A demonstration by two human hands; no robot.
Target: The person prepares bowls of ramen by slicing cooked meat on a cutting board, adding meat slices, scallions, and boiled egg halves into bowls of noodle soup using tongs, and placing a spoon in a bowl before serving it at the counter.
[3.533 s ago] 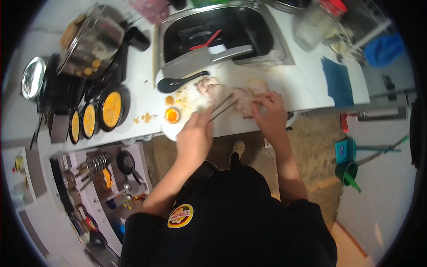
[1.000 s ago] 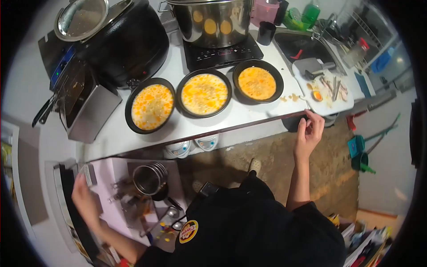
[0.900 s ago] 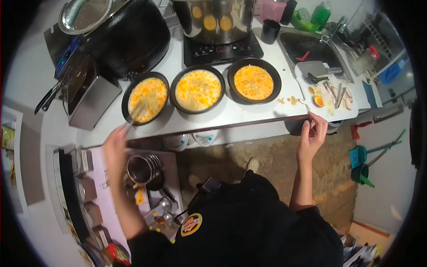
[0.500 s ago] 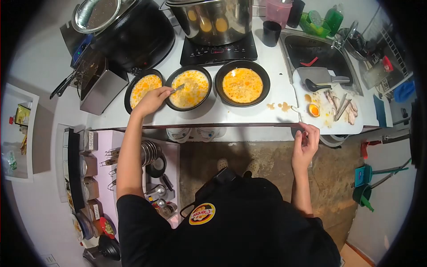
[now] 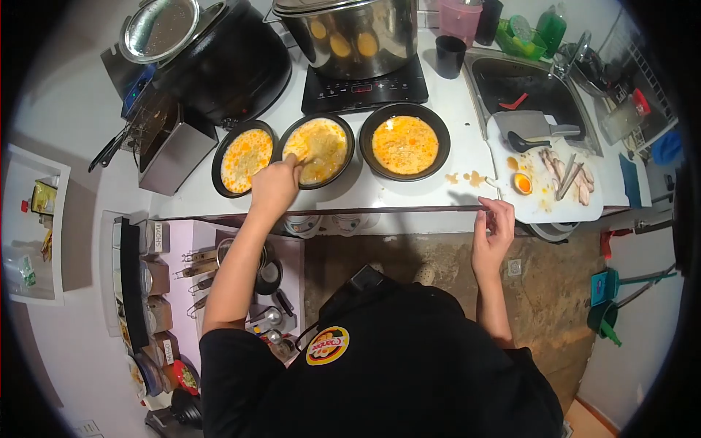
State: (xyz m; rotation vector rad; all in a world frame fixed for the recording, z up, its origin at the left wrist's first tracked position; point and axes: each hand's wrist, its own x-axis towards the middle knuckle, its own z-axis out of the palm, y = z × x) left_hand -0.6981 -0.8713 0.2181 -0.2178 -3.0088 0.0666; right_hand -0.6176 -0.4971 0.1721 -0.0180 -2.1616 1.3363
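Note:
My left hand (image 5: 276,188) is closed round a metal utensil, mostly hidden now, at the near left rim of the middle black bowl (image 5: 352,151). Creamy broth (image 5: 327,146) with orange oil drops fills this bowl, and pale strands or a lump show at its centre. Beside it stand the left black bowl (image 5: 217,166) and the right black bowl (image 5: 405,176), both holding similar orange-flecked soup. My right hand (image 5: 495,233) hovers at the counter's front edge near the cutting board, fingers loosely curled and apart, holding nothing.
A white cutting board (image 5: 537,213) carries a halved egg (image 5: 522,182), tongs (image 5: 567,181), meat pieces (image 5: 584,188), a black ladle (image 5: 527,142) and a broad blade (image 5: 533,123). Behind are a steel pot (image 5: 343,44) on an induction cooker (image 5: 365,93), a black pot (image 5: 241,69) and a sink (image 5: 504,77).
My left hand has shifted right and nearer, its wrist turned so the knuckles cover the utensil. The broth at the middle bowl's centre looks stirred. My right hand stays about in place.

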